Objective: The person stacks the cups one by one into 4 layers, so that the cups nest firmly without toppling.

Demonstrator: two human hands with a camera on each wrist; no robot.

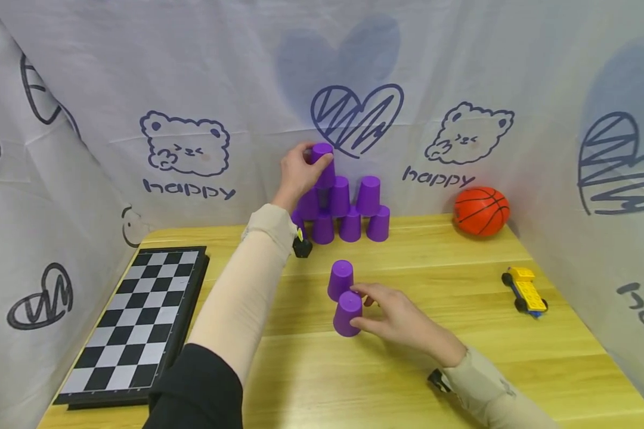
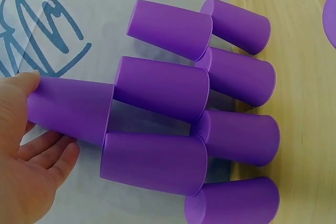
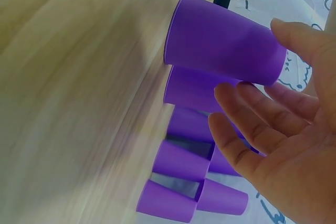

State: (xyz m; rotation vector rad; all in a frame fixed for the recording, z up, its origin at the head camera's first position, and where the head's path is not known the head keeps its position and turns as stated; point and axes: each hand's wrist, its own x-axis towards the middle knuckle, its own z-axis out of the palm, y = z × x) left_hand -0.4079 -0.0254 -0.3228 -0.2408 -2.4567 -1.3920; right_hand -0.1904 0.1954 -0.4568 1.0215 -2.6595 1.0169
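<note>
High on a pyramid of upside-down purple cups, my left hand holds the top purple cup between thumb and fingers. Its rim meets two cups of the row below, including a middle-row cup. The bottom row, with a cup at its right end, stands on the table. Closer to me, my right hand has its thumb and fingers around the front purple cup, which stands upside down. Just behind that one is another upside-down purple cup, partly covered by the right fingers in the right wrist view.
A black-and-white checkered board lies along the left side of the table. At the back right sits an orange basketball, with a yellow toy car in front of it. White printed cloth encloses the back and sides.
</note>
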